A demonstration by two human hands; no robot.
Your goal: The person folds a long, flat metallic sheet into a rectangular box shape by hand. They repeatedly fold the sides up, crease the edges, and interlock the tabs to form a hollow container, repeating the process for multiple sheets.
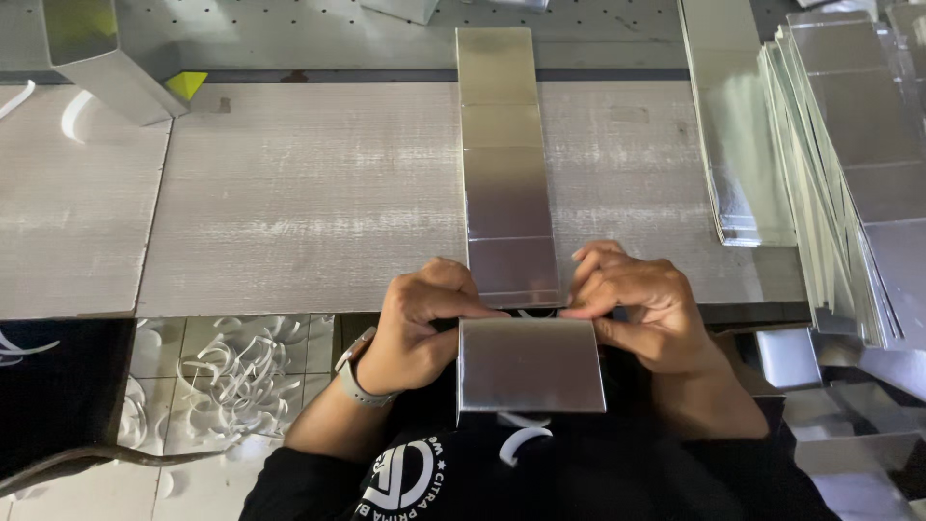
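A long silver card strip (505,164) with several crease lines lies lengthwise on the grey worktable (309,193), running from the far edge to the near edge. Its near end panel (529,365) is folded down over the table edge toward me. My left hand (420,323), with a watch on its wrist, pinches the strip's left side at the fold. My right hand (637,309) pinches the right side at the same fold. Both hands press the crease at the table edge.
Stacks of flat silver card sheets (849,164) lie at the right. A folded silver box shape (96,53) with a yellow corner stands at the far left. White paper strips (231,381) litter the floor at lower left. A perforated metal surface (318,34) runs along the back.
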